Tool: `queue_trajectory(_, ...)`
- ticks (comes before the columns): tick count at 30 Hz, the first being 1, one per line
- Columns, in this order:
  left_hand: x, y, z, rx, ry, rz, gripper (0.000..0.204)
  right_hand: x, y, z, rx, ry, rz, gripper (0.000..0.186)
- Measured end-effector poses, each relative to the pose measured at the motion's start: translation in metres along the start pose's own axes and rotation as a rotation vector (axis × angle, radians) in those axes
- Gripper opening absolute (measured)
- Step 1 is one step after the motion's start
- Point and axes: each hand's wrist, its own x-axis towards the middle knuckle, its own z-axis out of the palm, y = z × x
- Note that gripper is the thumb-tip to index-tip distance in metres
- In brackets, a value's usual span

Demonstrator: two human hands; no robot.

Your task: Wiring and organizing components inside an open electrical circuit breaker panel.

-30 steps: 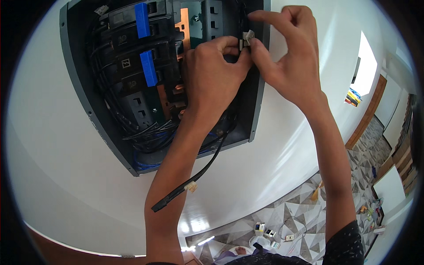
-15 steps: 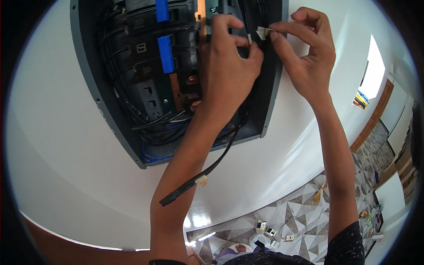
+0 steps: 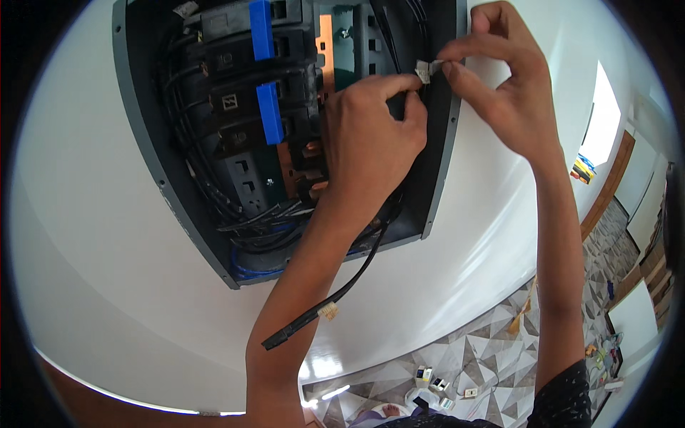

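Note:
An open grey metal electrical panel (image 3: pixel 143 107) holds black breakers (image 3: pixel 227 130) with blue toggles (image 3: pixel 270 113), copper bars and bundled cables. My left hand (image 3: pixel 372 135) is closed at a black cable (image 3: pixel 390 44) on the panel's right, index fingertip beside a pale tag (image 3: pixel 422 72); its other fingertips are partly hidden. My right hand (image 3: pixel 519 93) pinches the end of that tag between thumb and index finger at the panel's right edge, its other fingers curled. A loose black cable with a pale label (image 3: pixel 327 311) hangs down across my left forearm.
The white wall (image 3: pixel 128 299) surrounds the panel. At the right are a bright window (image 3: pixel 605 107), colourful items (image 3: pixel 583 167) below it, a wooden door frame (image 3: pixel 610 182) and clutter. Small boxes (image 3: pixel 424 374) lie on the patterned tile floor (image 3: pixel 485 339) below.
My left fingers, raised half a second ago, have come down and curled at the cable. My right hand has shifted rightward since a second ago, its index finger now at the tag.

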Motion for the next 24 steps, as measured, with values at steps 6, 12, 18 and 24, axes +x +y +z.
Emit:
queue_trajectory(6,-0.001,0.006,0.004,-0.096,0.01,-0.005,0.018,-0.006,-0.015,0.003,0.01,0.015,0.061,0.021)
queue_trajectory(12,-0.004,0.003,0.001,-0.07,-0.02,-0.013,0.02,-0.002,-0.03,0.012,-0.188,0.041,0.023,0.02)
queue_trajectory(18,-0.002,0.002,-0.001,-0.132,0.015,0.022,0.017,-0.007,-0.024,0.021,-0.043,0.173,0.03,0.013)
queue_trajectory(24,-0.001,0.002,0.004,-0.144,0.068,0.013,0.017,-0.015,-0.011,0.036,-0.021,0.279,-0.055,0.013)
